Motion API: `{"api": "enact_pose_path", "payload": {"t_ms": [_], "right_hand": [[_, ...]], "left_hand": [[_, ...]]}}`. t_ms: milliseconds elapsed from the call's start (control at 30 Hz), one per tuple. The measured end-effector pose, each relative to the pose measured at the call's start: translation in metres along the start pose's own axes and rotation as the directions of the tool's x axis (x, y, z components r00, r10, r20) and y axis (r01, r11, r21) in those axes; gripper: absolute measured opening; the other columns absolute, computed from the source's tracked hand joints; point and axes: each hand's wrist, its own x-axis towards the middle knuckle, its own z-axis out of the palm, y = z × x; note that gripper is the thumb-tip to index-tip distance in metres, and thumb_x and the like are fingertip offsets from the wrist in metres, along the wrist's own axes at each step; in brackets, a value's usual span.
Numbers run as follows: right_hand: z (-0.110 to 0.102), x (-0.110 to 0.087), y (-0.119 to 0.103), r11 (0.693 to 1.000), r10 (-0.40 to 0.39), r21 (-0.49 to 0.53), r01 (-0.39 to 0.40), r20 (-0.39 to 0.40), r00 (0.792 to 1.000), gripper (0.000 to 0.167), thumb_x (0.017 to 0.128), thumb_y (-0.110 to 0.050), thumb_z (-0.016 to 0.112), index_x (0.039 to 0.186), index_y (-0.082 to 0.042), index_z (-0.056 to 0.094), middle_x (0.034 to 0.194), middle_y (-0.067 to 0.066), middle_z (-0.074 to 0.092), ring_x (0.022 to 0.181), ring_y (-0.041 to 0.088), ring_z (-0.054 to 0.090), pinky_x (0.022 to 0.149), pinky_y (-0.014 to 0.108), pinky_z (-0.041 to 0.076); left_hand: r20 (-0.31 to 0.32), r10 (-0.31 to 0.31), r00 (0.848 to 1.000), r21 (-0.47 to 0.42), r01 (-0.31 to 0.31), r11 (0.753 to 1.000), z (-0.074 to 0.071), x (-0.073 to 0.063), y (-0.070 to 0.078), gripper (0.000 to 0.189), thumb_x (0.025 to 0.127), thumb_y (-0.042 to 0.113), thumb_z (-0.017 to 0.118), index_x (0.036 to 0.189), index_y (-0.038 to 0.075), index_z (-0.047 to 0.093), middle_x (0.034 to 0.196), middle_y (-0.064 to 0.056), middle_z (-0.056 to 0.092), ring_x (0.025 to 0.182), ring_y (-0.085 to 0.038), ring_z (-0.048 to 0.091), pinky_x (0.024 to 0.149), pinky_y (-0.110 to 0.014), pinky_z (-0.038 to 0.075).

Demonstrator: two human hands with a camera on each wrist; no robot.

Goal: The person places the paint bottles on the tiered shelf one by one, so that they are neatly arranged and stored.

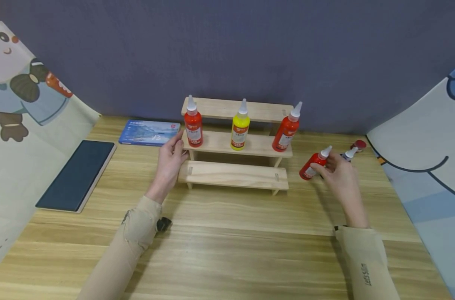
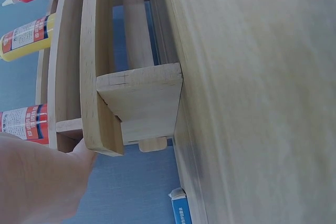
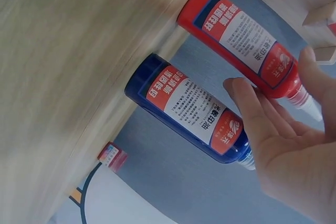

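A three-step wooden stand (image 1: 234,174) has two red bottles (image 1: 193,127) (image 1: 286,132) and a yellow bottle (image 1: 240,130), all with white nozzles, upright on its middle step. At the stand's left end, my left hand (image 1: 169,160) grips the end of the middle step; the left wrist view shows the thumb side of this hand (image 2: 44,179) there. To the right of the stand, my right hand (image 1: 341,175) holds another red bottle (image 3: 239,40) near its neck, between thumb and fingers. Just beside the fingers stands a dark blue bottle (image 3: 186,111), mostly hidden by the hand in the head view.
A small red-lidded jar (image 1: 358,145) sits by the right wall behind the blue bottle. Left of the stand lies a flat blue box (image 1: 148,132), and farther left a dark tablet-like slab (image 1: 77,175). A dark blue panel (image 1: 234,50) rises behind the wooden table (image 1: 227,254).
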Motion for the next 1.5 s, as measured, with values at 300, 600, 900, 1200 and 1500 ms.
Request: {"api": "enact_pose_path", "payload": {"t_ms": [300,600,900,1200,1500], "right_hand": [[0.0023,0.0009,0.0018,1.0,-0.023,0.02,0.024,-0.03,0.999,0.044,0.097,-0.007,0.082,0.129,0.017,0.063,0.119,0.038,0.07,0.109,0.052,0.071,0.087,0.052,0.062],[0.0029,0.0006,0.0026,0.999,-0.027,0.031,0.028,-0.039,0.999,0.044,0.097,-0.006,0.082,0.129,0.018,0.062,0.12,0.038,0.07,0.11,0.052,0.071,0.086,0.044,0.063],[0.0024,-0.0002,0.0027,0.998,-0.031,0.049,0.033,-0.048,0.998,0.044,0.097,-0.005,0.081,0.129,0.019,0.061,0.12,0.039,0.069,0.11,0.053,0.07,0.075,0.002,0.052],[0.005,0.0002,0.0033,0.999,-0.036,0.026,0.038,-0.067,0.997,0.044,0.097,-0.005,0.081,0.128,0.019,0.062,0.12,0.039,0.069,0.109,0.054,0.071,0.088,0.06,0.057],[-0.0022,-0.0009,-0.0038,0.997,-0.011,0.069,0.015,-0.062,0.998,0.046,0.098,-0.005,0.08,0.132,0.019,0.06,0.124,0.039,0.068,0.112,0.053,0.069,0.078,0.017,0.062]], "left_hand": [[-0.002,-0.005,1.0,0.001,0.005,1.0,0.0002,0.0005,0.0,0.05,0.118,0.009,0.033,0.167,0.002,0.03,0.177,-0.015,0.018,0.158,-0.03,0.029,0.123,-0.043,0.04],[-0.002,-0.012,1.0,-0.001,0.012,1.0,0.0,0.0003,-0.0002,0.05,0.118,0.01,0.034,0.168,0.003,0.03,0.177,-0.015,0.018,0.158,-0.03,0.029,0.124,-0.044,0.04],[-0.01,-0.005,1.0,0.006,0.005,1.0,0.0003,0.0003,0.0001,0.05,0.118,0.009,0.034,0.167,0.002,0.031,0.176,-0.016,0.02,0.158,-0.03,0.03,0.123,-0.044,0.041],[-0.011,-0.002,1.0,0.005,0.002,1.0,0.0006,0.0006,0.0002,0.05,0.118,0.009,0.034,0.167,0.001,0.031,0.176,-0.016,0.02,0.157,-0.03,0.031,0.123,-0.044,0.041],[-0.007,-0.002,1.0,0.01,0.002,1.0,0.0002,0.0003,0.0002,0.05,0.118,0.009,0.033,0.167,0.001,0.03,0.176,-0.017,0.02,0.157,-0.03,0.031,0.123,-0.044,0.041]]}}
